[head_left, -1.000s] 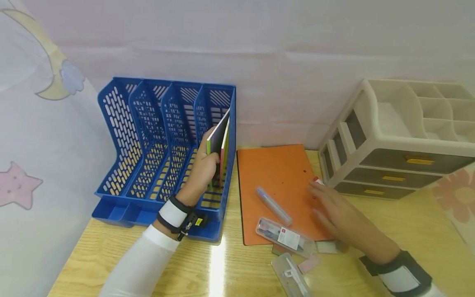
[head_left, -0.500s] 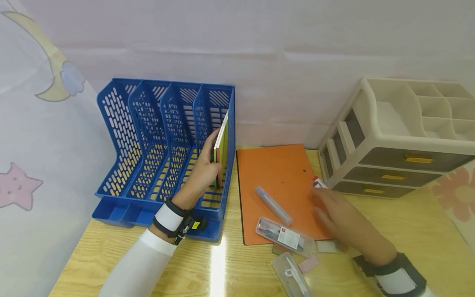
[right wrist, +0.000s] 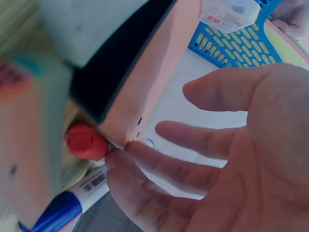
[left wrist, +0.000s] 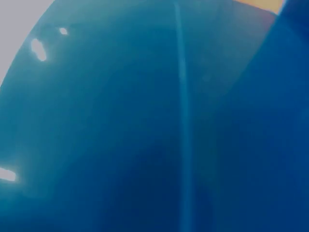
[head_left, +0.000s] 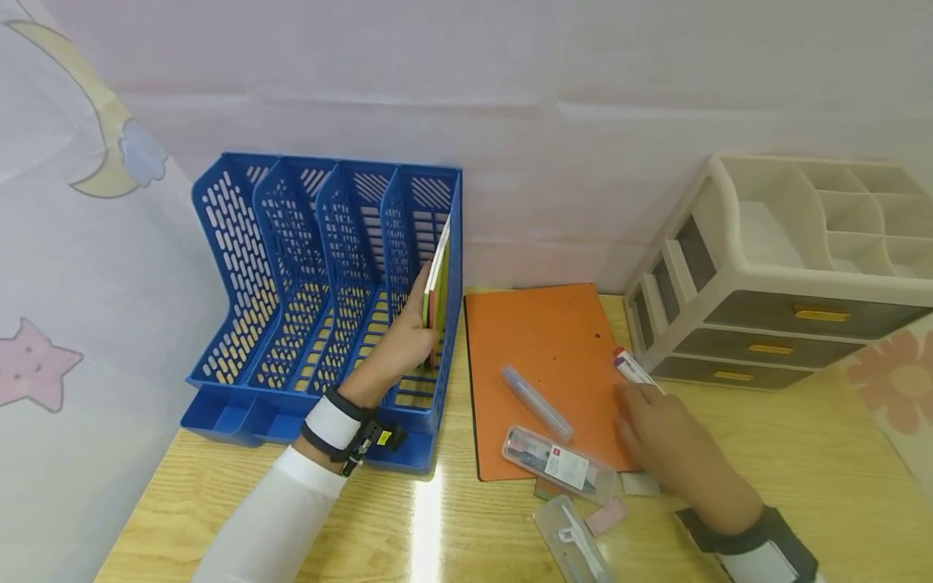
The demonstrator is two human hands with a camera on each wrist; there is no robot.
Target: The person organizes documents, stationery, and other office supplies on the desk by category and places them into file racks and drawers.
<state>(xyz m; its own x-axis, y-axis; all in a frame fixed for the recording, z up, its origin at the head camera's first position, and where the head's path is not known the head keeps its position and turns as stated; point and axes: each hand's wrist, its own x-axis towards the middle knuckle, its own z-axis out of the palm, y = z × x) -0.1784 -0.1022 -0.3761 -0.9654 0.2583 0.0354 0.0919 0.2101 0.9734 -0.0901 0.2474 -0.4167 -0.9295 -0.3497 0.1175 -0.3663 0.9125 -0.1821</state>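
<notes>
A blue file rack (head_left: 357, 243) stands at the left. In its rightmost compartment two thin books (head_left: 436, 291) stand pressed together along the right wall. My left hand (head_left: 397, 344) holds them, fingers along the left cover and thumb at the front edge; the books partly hide the fingertips. Blue plastic fills the left wrist view. My right hand (head_left: 666, 437) is over the right edge of an orange folder (head_left: 539, 332), fingers loosely bent and palm bare. Its fingertips are close to a red-capped marker (head_left: 632, 368). In the right wrist view a blue-ended marker (right wrist: 53, 212) lies below the fingertips.
On the folder lie a clear tube (head_left: 535, 403) and a clear compass case (head_left: 557, 463). Nearer are a pink eraser (head_left: 607, 517), a white eraser (head_left: 641, 484) and another clear case (head_left: 572, 542). A cream drawer unit (head_left: 736, 267) stands at the right.
My left hand has pushed the left book rightward against the other one. My right hand has drawn back toward me, uncovering more of the red-capped marker.
</notes>
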